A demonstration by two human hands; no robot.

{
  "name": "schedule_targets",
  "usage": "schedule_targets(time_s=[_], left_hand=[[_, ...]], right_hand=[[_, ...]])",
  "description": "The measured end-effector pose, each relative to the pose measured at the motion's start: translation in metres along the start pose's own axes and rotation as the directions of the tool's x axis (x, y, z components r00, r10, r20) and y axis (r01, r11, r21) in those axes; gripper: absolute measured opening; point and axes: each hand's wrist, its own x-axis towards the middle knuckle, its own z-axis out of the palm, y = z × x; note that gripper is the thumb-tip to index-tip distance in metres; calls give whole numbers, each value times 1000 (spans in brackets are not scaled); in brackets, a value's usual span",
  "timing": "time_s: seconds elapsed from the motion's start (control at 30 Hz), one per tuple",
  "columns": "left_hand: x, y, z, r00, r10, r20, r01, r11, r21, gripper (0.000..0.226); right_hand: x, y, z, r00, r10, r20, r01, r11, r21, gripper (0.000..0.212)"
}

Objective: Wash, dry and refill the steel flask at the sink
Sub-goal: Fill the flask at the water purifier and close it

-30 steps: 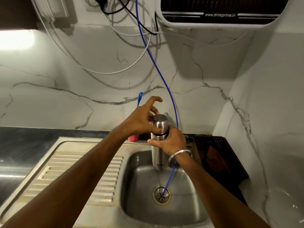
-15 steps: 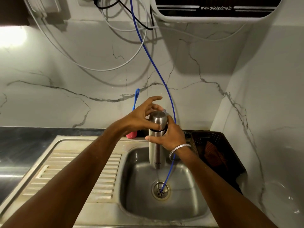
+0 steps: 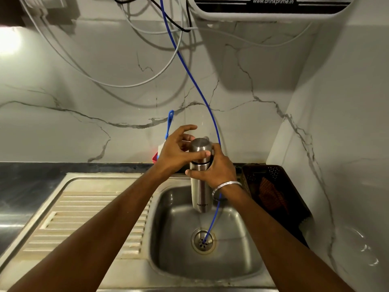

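The steel flask (image 3: 200, 182) stands upright in the air above the sink (image 3: 210, 268) basin, its cap (image 3: 200, 149) on. The right hand (image 3: 216, 169) grips its body with fingers curled round it; the left hand (image 3: 176, 150) pinches the cap (thumb in front, index finger lifted clear). A blue tube (image 3: 195, 85) runs down behind into the drain (image 3: 203, 241)

The slim cylindrical brushed-steel flask (image 3: 200, 182) stands upright above the stainless-steel sink basin (image 3: 174, 239), its rounded cap on.
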Motion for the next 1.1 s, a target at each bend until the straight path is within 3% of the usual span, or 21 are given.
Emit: schedule_targets(time_s=[0.13,0.17,0.3,0.37,0.47,0.6,0.7,0.77,0.83,0.9,0.97,1.03,1.1], left_hand=[[6,-4,-9,967,-92,235,150,959,-242,74],[6,-4,-8,965,-100,241,161,956,-246,77],[4,1,5,998,-46,-42,44,998,-38,74],[7,4,1,999,-45,5,45,993,-112,71],[12,2,-10,985,-75,157,112,964,-243,93],[0,1,10,999,-15,-35,18,996,92,117],[-4,6,20,986,55,-155,-22,978,206,89],[-1,12,11,996,-18,-90,23,998,52,72],[2,17,-5,992,-86,93,99,984,-150,67],[6,18,-22,952,-111,286,170,966,-194,86],[11,15,-38,904,-140,403,196,975,-103,115],[15,8,-50,911,-134,390,144,990,4,131],[16,7,-61,958,-127,258,128,992,13,115]], right_hand=[[1,1,-5,999,-29,19,29,1000,-12,94],[1,0,-6,999,-33,13,33,999,-24,94],[3,-2,-7,999,-4,-46,-1,996,-90,87],[5,-1,-10,1000,19,-17,-19,999,-44,84],[7,2,-12,998,42,38,-45,995,86,78],[7,-4,-5,991,77,-112,-81,996,-36,61],[8,-7,0,992,54,-118,-63,995,-78,46],[10,-6,-3,996,58,-63,-57,998,18,49],[11,-3,-12,997,2,83,-22,973,231,50],[11,-2,-19,973,-88,215,13,945,327,51],[11,-3,-17,968,-113,226,45,958,285,51],[11,-5,-11,982,-94,164,52,968,245,52],[13,-4,-6,993,-45,105,20,973,228,52]])
